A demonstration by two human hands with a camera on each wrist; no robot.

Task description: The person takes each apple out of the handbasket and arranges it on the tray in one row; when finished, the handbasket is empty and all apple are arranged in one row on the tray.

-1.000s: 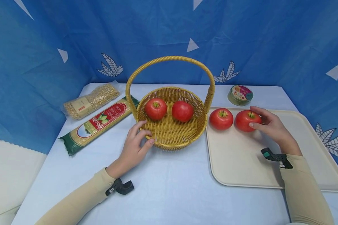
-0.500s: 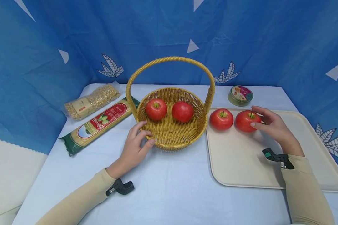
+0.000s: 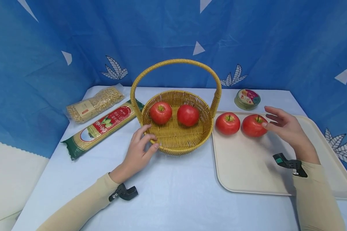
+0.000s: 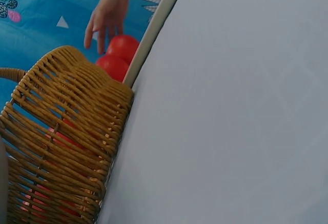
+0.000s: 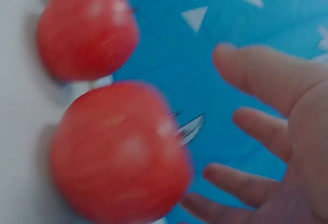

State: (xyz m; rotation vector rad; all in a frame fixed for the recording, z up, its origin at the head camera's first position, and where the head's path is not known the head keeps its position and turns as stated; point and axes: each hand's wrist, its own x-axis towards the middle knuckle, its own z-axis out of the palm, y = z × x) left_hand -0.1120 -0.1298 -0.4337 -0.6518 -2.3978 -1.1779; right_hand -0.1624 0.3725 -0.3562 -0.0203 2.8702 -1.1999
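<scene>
In the head view my left hand [image 3: 137, 154] holds the near left rim of a yellow wicker basket [image 3: 177, 150], its fingers over the edge and its thumb on the outside. Inside the basket lie two red apples, a left apple [image 3: 161, 113] and a right apple [image 3: 188, 115]. On a beige tray [image 3: 248, 170] sit two more, an inner apple [image 3: 227, 124] beside the basket and an outer apple [image 3: 253, 126]. My right hand [image 3: 289, 130] hovers just right of the outer apple with spread fingers. A gap shows between that apple [image 5: 120, 155] and the fingers in the right wrist view.
A round tin [image 3: 247, 99] stands behind the tray. Left of the basket lie a green-ended spaghetti pack [image 3: 102, 128] and a clear bag of beige beans or kernels [image 3: 95, 102]. The basket's tall handle [image 3: 176, 61] arches over it. A blue curtain [image 3: 162, 35] hangs behind.
My right hand has drawn back to the right from the outer apple, its fingers opening away from it. The apple stays on the tray. My left hand keeps its place on the basket rim.
</scene>
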